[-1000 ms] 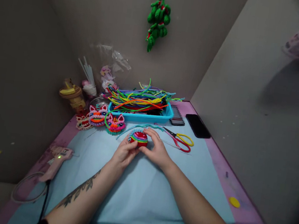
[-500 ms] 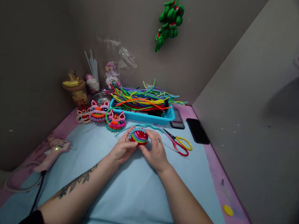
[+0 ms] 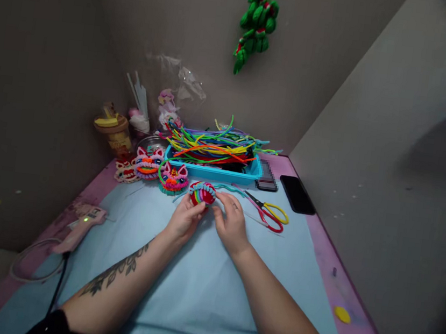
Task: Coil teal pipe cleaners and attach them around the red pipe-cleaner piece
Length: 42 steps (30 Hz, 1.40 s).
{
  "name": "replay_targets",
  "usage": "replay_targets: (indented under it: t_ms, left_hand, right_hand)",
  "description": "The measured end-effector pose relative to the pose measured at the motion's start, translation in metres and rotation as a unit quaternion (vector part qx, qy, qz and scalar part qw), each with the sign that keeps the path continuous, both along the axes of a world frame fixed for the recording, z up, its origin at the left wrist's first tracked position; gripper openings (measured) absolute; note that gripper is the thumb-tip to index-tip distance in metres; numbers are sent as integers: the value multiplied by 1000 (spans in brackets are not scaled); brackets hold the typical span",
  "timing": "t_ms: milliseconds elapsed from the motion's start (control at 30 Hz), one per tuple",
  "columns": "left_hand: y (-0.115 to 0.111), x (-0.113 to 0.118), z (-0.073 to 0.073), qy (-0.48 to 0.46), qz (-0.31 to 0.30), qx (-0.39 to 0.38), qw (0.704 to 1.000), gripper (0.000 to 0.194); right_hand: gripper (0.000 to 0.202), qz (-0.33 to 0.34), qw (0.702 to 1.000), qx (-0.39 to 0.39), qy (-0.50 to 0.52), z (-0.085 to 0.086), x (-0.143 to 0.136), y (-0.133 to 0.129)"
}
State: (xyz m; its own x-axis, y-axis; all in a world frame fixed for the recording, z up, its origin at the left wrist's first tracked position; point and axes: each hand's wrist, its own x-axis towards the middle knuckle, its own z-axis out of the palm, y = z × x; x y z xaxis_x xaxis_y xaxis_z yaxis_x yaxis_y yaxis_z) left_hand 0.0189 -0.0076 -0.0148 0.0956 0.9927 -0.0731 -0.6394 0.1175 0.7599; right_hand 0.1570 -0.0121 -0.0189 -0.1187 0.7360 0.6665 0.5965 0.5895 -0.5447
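My left hand (image 3: 186, 218) grips a small rounded pipe-cleaner piece (image 3: 202, 193), red with rainbow stripes and a light blue bumpy edge. Its thumb lies across the lower front of the piece. My right hand (image 3: 231, 219) is just to the right, fingers apart and curved, its fingertips close to the right edge of the piece; whether they touch it I cannot tell. Beyond the hands, light blue pipe cleaners (image 3: 230, 188) lie on the cloth. To the right of them rest scissors (image 3: 268, 214) with one red and one yellow handle.
A blue tray (image 3: 214, 173) heaped with coloured pipe cleaners stands at the back. Left of it sit several pipe-cleaner animal heads (image 3: 173, 179). A pink glue gun (image 3: 84, 226) with a lit green light lies at left, its cord trailing forward. At right is a black phone (image 3: 297, 194).
The striped piece has turned in my left hand and shifted slightly left and up. My right hand has come away from it, leaving a gap between the hands.
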Motion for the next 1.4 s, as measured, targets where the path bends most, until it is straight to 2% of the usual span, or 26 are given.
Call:
replay_targets:
  t_ms: [133, 233, 433, 600, 800, 1000, 1200, 1400]
  left_hand:
    - [1, 0, -6, 50, 16, 36, 998, 54]
    - [1, 2, -12, 97, 21, 55, 994, 67]
    - [0, 4, -17, 164, 23, 88, 982, 74]
    - [0, 4, -15, 177, 21, 83, 981, 74]
    - [-1, 3, -18, 201, 13, 80, 976, 74]
    - [-4, 4, -14, 236, 13, 100, 967, 71]
    - [-9, 5, -8, 297, 27, 123, 947, 68]
    - [-11, 4, -7, 358, 38, 139, 922, 67]
  right_hand:
    - [21, -55, 993, -57, 89, 1, 0, 2]
    - [17, -81, 973, -126, 175, 2, -1, 4]
    - [15, -59, 935, -242, 253, 6, 2, 9]
    - [14, -47, 944, -221, 241, 4, 6, 12]
    - [16, -36, 942, -243, 229, 6, 5, 8]
    - [24, -54, 970, -202, 127, 4, 6, 5]
    - [28, -82, 985, -150, 35, 2, 6, 3]
    - [28, -102, 984, -147, 19, 9, 7, 1]
